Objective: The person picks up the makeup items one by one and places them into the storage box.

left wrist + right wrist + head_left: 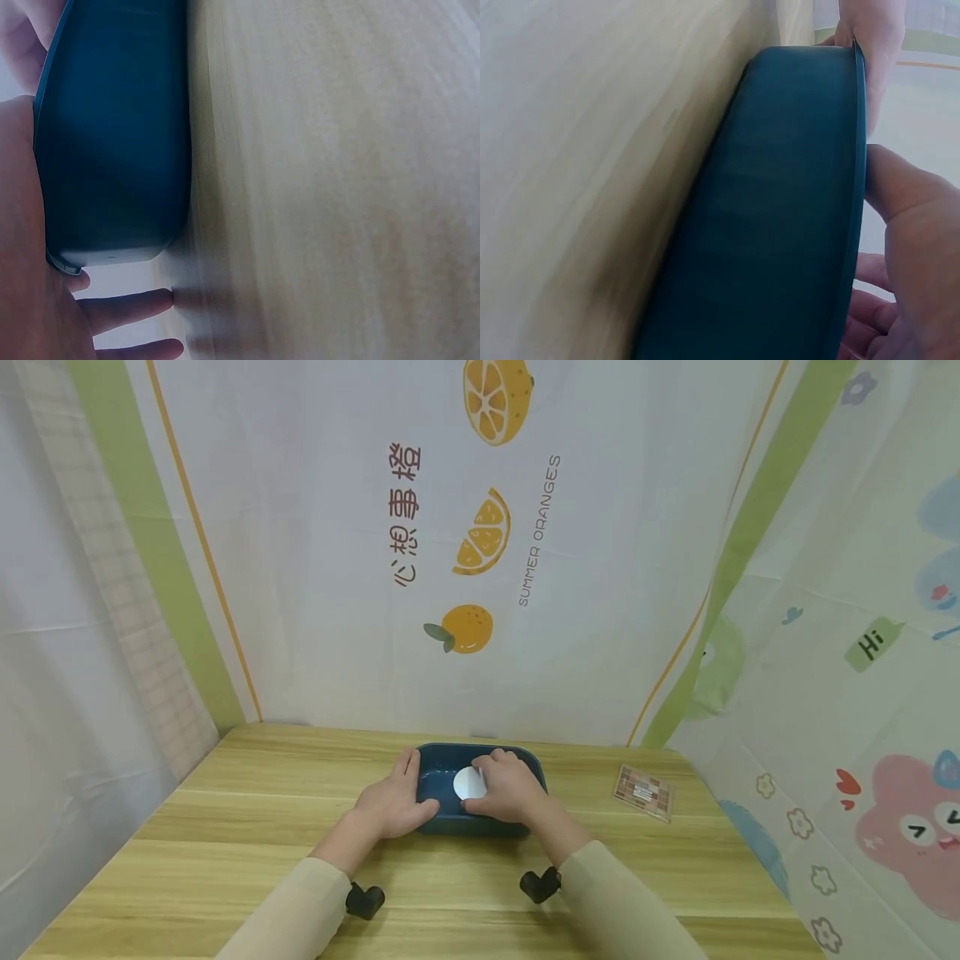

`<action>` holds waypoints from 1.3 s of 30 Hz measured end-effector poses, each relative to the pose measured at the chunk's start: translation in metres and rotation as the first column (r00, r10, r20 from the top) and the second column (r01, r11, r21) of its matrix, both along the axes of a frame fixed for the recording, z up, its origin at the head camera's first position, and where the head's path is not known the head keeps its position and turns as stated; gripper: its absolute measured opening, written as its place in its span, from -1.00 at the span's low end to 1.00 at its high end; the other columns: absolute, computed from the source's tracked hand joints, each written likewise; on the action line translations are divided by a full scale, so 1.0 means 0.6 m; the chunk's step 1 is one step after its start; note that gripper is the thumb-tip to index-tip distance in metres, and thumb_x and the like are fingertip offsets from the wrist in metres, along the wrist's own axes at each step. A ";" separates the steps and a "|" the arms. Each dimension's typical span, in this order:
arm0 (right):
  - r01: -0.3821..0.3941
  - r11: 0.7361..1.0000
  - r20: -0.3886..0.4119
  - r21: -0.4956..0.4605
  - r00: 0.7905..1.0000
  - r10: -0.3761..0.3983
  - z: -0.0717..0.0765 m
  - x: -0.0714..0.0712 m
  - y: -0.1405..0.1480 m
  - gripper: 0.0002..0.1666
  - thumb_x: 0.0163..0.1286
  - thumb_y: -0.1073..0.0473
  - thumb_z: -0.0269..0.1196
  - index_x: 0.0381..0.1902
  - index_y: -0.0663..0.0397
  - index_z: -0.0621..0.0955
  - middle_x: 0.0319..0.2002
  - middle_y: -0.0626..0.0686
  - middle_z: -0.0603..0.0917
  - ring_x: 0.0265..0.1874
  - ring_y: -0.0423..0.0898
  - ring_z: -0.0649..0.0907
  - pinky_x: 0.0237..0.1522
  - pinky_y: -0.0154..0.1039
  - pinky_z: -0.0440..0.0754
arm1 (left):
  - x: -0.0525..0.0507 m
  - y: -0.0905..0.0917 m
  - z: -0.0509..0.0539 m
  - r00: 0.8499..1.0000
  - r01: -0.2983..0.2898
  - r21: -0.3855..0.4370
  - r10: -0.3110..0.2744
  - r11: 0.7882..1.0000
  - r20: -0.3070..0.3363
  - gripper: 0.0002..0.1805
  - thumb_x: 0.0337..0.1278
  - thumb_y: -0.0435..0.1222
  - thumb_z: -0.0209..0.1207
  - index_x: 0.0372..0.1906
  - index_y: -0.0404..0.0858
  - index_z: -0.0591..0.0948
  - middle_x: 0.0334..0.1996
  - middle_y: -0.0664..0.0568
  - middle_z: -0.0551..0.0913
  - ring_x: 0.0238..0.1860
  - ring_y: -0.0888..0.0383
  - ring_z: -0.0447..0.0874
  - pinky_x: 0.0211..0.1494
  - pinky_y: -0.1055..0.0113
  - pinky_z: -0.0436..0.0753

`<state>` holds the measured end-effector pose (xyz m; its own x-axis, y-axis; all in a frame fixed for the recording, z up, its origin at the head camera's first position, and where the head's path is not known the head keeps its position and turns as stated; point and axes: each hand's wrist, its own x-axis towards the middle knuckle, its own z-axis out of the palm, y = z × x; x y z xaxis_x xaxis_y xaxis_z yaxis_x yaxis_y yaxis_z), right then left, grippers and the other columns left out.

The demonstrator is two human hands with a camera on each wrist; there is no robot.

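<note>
A dark blue rectangular tub [480, 825] rests on the wooden table. My left hand [390, 797] lies over its left end, thumb across the front rim; in the left wrist view, straight spread fingers [127, 309] extend outside the tub's end. Inside the tub is a round white disc [467, 784], which my right hand [508, 787] holds at its right edge between thumb and fingers. In the right wrist view the right thumb [907, 180] is at the tub's rim; the wall hides the disc there.
A flat checkered brown-and-pink item [643, 792] lies on the table to the right of the tub. White printed curtains [337, 652] hang behind the table and on both sides. Bare wood [450, 910] shows in front of the tub.
</note>
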<state>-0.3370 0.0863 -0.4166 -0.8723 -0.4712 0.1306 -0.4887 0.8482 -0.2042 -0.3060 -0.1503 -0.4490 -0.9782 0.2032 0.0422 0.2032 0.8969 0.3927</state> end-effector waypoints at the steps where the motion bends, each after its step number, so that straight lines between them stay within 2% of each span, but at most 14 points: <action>1: 0.002 1.000 0.001 0.002 1.000 -0.002 -0.001 -0.002 -0.003 -0.13 0.24 -0.26 0.51 0.41 0.04 0.67 0.16 0.12 0.71 0.01 0.02 0.61 0.01 -0.01 0.62 | 0.000 0.000 0.000 1.000 0.000 -0.001 0.000 1.000 0.000 0.17 0.27 0.10 0.11 0.77 -0.49 -0.03 0.79 -0.34 -0.01 0.31 -0.25 0.73 -0.12 0.00 0.76; 7: 0.027 1.000 0.031 0.016 0.999 -0.028 -0.005 -0.012 -0.018 -0.14 0.25 -0.27 0.52 0.41 0.02 0.67 0.17 0.11 0.72 0.01 0.02 0.60 0.04 -0.01 0.62 | 0.001 -0.001 0.002 1.000 -0.005 -0.005 0.005 1.000 0.002 0.16 0.29 0.10 0.12 0.76 -0.49 -0.02 0.79 -0.34 0.00 0.26 -0.24 0.75 -0.20 0.04 0.73; 18: 0.036 0.996 0.070 0.079 0.997 -0.042 -0.008 -0.022 -0.040 -0.18 0.28 -0.28 0.53 0.37 0.03 0.70 0.19 0.11 0.74 0.07 0.03 0.63 0.18 0.04 0.63 | 0.001 0.001 0.002 1.000 0.000 -0.009 0.000 1.000 -0.004 0.15 0.30 0.12 0.10 0.77 -0.48 0.00 0.79 -0.34 0.00 0.31 -0.23 0.73 -0.31 0.13 0.67; 24: 0.055 0.992 0.106 0.110 0.992 -0.067 -0.011 -0.030 -0.048 -0.21 0.28 -0.28 0.54 0.34 0.01 0.72 0.19 0.10 0.76 0.07 0.03 0.63 0.24 0.05 0.63 | 0.003 0.002 0.004 1.000 -0.002 -0.008 0.002 1.000 -0.008 0.14 0.30 0.11 0.11 0.76 -0.48 0.01 0.79 -0.33 0.00 0.32 -0.24 0.72 -0.23 0.07 0.73; 31: 0.032 0.993 0.121 0.113 0.992 -0.046 -0.011 -0.033 -0.061 -0.28 0.30 -0.28 0.54 0.26 0.02 0.75 0.13 0.10 0.77 0.01 0.02 0.61 0.25 0.04 0.62 | 0.002 0.000 0.002 1.000 0.005 -0.002 -0.005 1.000 -0.009 0.14 0.29 0.09 0.11 0.76 -0.49 0.01 0.79 -0.34 0.00 0.33 -0.26 0.71 -0.28 0.08 0.70; 39: 0.029 0.992 0.137 0.122 0.990 -0.046 -0.017 -0.035 -0.071 -0.32 0.33 -0.26 0.54 0.25 -0.02 0.76 0.17 0.10 0.76 0.08 0.05 0.63 0.36 0.07 0.59 | 0.002 0.000 0.001 1.000 0.003 -0.002 -0.003 1.000 -0.005 0.14 0.33 0.12 0.09 0.77 -0.47 0.00 0.79 -0.33 0.00 0.38 -0.25 0.69 -0.15 0.01 0.76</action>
